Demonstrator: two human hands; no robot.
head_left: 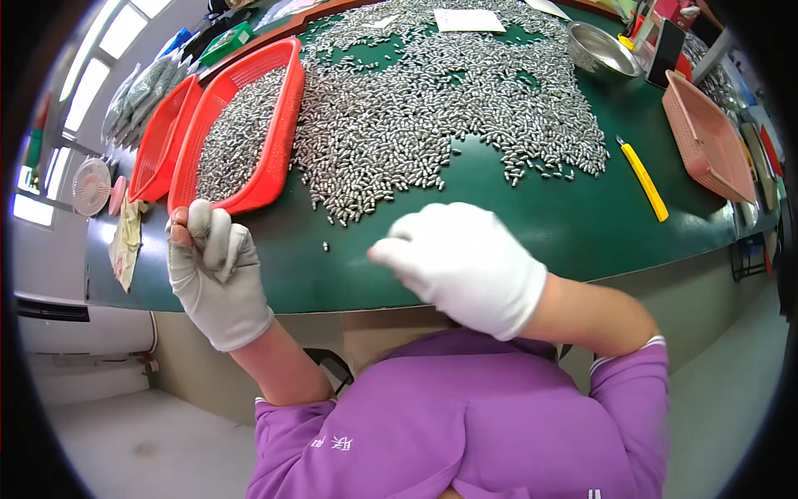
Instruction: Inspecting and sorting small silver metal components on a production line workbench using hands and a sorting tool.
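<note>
Head view: what are the two hands doing?

The left hand (218, 279), in a thin off-white fabric glove with bare skin at the fingertips, is raised by the basket's near corner. Its grip is narrow, fingers bent inward; I can't tell whether anything is pinched there, or whether it touches the basket.

And the other?

The right hand (461, 262), in a smooth white glove, is over the near part of the worktop, back turned up. Its fingers curl under, so I can't tell what that grip holds.

Where are the small silvery metal pieces (374, 125)?

Shiny, short and rounded like little barrels, they spread in a dense, pebbly layer. More fill the bright red, perforated plastic basket (284, 150) on the left, and one lies alone between the hands.

What else is around?

A second red plastic basket (158, 154) beside the first, a round polished metal bowl (605, 51), a slim yellow-handled knife (644, 183) and a pink latticed plastic basket (706, 141) to the right.

The surface and room?

A smooth, dark green worktop (573, 229), a pale floor (150, 432), and bright windows (87, 90) at left.
</note>
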